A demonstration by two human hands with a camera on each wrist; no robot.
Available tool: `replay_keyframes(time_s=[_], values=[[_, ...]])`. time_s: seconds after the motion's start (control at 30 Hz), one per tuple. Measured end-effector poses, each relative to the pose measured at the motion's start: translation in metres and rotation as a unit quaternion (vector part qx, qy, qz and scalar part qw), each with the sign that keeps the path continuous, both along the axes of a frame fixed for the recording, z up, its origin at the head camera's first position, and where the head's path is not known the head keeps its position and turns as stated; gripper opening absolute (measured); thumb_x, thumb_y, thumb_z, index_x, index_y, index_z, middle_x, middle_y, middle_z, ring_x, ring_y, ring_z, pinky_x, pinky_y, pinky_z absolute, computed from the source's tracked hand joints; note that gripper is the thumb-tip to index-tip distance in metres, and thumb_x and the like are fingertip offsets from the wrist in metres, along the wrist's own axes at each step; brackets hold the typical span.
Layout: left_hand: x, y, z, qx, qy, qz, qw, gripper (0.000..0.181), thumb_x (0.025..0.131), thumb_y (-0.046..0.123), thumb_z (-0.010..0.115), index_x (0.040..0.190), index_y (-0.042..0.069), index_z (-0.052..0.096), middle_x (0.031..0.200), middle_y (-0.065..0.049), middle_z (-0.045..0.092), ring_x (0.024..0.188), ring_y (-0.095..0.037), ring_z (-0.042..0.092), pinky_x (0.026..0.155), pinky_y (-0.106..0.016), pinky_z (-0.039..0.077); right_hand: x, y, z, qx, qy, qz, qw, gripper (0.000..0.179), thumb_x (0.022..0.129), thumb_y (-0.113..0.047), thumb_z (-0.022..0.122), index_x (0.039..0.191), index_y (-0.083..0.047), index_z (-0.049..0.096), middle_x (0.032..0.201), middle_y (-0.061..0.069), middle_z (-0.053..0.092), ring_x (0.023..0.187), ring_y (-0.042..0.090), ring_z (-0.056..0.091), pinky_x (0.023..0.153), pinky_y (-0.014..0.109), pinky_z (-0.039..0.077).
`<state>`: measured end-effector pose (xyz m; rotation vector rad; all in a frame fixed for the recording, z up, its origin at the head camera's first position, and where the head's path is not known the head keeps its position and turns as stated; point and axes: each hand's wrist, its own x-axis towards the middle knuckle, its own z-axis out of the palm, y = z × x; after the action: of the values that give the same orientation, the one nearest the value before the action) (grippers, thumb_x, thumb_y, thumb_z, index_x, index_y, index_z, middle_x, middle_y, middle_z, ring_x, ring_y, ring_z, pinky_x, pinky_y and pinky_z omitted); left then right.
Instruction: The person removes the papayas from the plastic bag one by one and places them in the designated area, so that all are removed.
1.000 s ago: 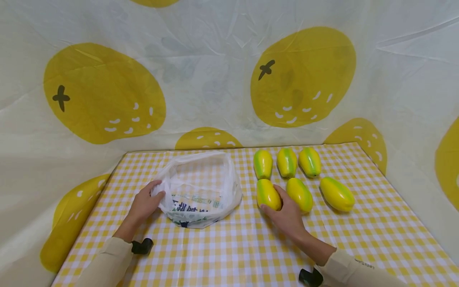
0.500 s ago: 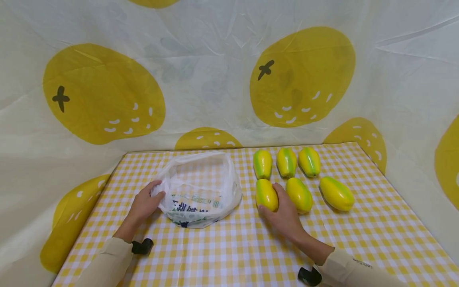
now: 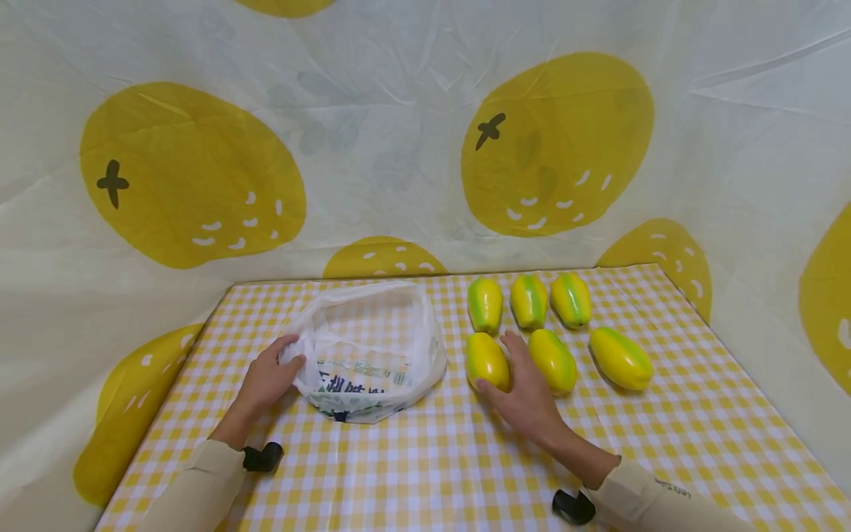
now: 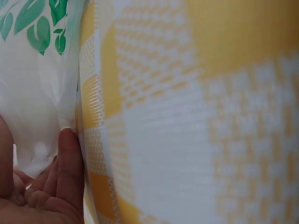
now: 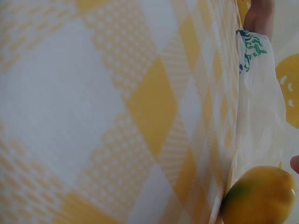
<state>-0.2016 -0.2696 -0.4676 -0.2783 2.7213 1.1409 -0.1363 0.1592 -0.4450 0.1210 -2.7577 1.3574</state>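
My left hand [image 3: 269, 377] pinches the left rim of a white plastic bag [image 3: 435, 347]. The bag lies with its mouth held wide, and dark and green print shows on it. In the left wrist view, fingers [image 4: 70, 172] meet the bag's thin film [image 4: 37, 93]. My right hand [image 3: 528, 395] is beside the front-left yellow-green papaya [image 3: 485, 360], thumb near its front end and forefinger along its right side, with a slight gap at the top. That papaya rests on the cloth; in the right wrist view the papaya [image 5: 259, 198] shows below a fingertip [image 5: 295, 163].
Three papayas [image 3: 529, 301] stand in a back row. Another papaya [image 3: 553, 362] lies just right of my right hand, and one more papaya [image 3: 621, 358] lies tilted farther right. A yellow checked cloth [image 3: 412, 480] covers the table, and a fruit-print curtain [image 3: 385, 148] hangs behind.
The front-left papaya has shifted slightly left and rolled, so less green stripe shows. My right forefinger has come a little away from it. The left hand and bag have kept still.
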Motion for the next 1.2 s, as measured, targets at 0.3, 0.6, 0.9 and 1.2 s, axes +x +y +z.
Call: replay_keyframes(time_s=[0.3, 0.6, 0.9, 1.2], values=[[0.0, 0.0, 0.0, 0.004, 0.006, -0.009, 0.9999, 0.062, 0.106, 0.034, 0.054, 0.161, 0.012, 0.037, 0.17, -0.023, 0.028, 0.158, -0.045, 0.025, 0.126, -0.063, 0.027, -0.002, 0.001, 0.014, 0.002, 0.017, 0.017, 0.9997, 0.084, 0.096, -0.022, 0.074, 0.162, -0.001, 0.027, 0.172, 0.023, 0.021, 0.159, 0.043, 0.024, 0.126, 0.067, 0.024], [-0.003, -0.004, 0.001, 0.023, -0.002, -0.003, 0.9997, 0.064, 0.107, 0.034, 0.052, 0.163, 0.011, 0.033, 0.173, -0.022, 0.023, 0.16, -0.045, 0.02, 0.127, -0.064, 0.024, -0.007, 0.004, 0.024, 0.007, 0.043, 0.027, 0.9987, 0.085, 0.096, -0.029, 0.075, 0.162, -0.002, 0.029, 0.172, 0.023, 0.024, 0.158, 0.045, 0.027, 0.123, 0.067, 0.029], [0.002, -0.003, 0.008, 0.036, -0.009, 0.001, 0.9993, 0.065, 0.107, 0.035, 0.053, 0.163, 0.01, 0.032, 0.173, -0.023, 0.021, 0.16, -0.045, 0.02, 0.127, -0.064, 0.024, -0.011, 0.006, 0.034, 0.03, 0.035, 0.035, 0.9984, 0.085, 0.098, -0.033, 0.073, 0.162, 0.0, 0.027, 0.174, 0.021, 0.019, 0.159, 0.045, 0.024, 0.124, 0.068, 0.026], [0.007, 0.0, 0.026, 0.023, 0.04, -0.017, 0.9988, 0.063, 0.107, 0.034, 0.054, 0.161, 0.008, 0.035, 0.171, -0.026, 0.024, 0.155, -0.053, 0.027, 0.121, -0.068, 0.032, -0.025, 0.023, 0.065, 0.061, 0.008, 0.054, 0.9967, 0.079, 0.106, -0.044, 0.056, 0.165, -0.004, 0.022, 0.176, 0.018, 0.007, 0.163, 0.045, 0.005, 0.125, 0.073, 0.014]])
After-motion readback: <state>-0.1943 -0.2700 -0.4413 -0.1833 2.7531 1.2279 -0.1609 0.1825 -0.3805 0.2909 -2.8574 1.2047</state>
